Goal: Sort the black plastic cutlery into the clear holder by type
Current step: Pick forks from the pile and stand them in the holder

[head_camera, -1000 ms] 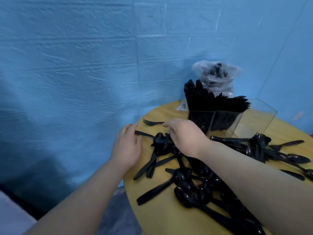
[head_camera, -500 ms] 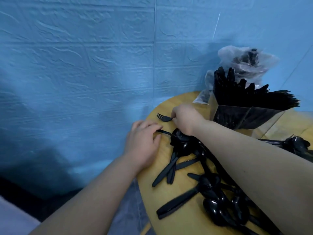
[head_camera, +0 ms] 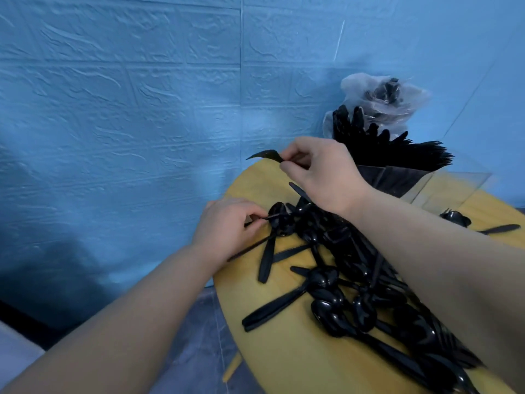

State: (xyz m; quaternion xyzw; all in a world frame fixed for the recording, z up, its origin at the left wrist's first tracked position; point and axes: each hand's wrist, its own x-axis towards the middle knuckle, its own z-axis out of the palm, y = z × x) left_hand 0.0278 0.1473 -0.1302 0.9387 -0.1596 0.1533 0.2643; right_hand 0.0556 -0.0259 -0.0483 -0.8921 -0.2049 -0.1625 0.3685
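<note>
A blue textured wall (head_camera: 119,115) fills the far and left part of the scene. A round yellow table (head_camera: 284,362) is seen at the right, its curved edge turned to the left. A heap of black plastic cutlery (head_camera: 346,282), mostly spoons with some long handles, is spread over the near and middle part of the table. At the far side of the table a clear holder (head_camera: 443,186) is set; its left compartments are packed with upright black pieces (head_camera: 383,149), while the right part of it looks see-through. Behind the holder, against the wall, a crumpled clear bag (head_camera: 383,100) with more black pieces is seen.

Both forearms are stretched forward from the near edge. The right hand (head_camera: 321,172) is raised above the far left part of the table, back turned up, wrist bent; a fork (head_camera: 264,155) is pinched by its neck between thumb and forefinger, its prongs pointed left past the table edge. The left hand (head_camera: 227,228) is held low at the table's left edge, fingers curled, and the thin handle of one black piece (head_camera: 272,216) from the heap is pinched at the fingertips.
</note>
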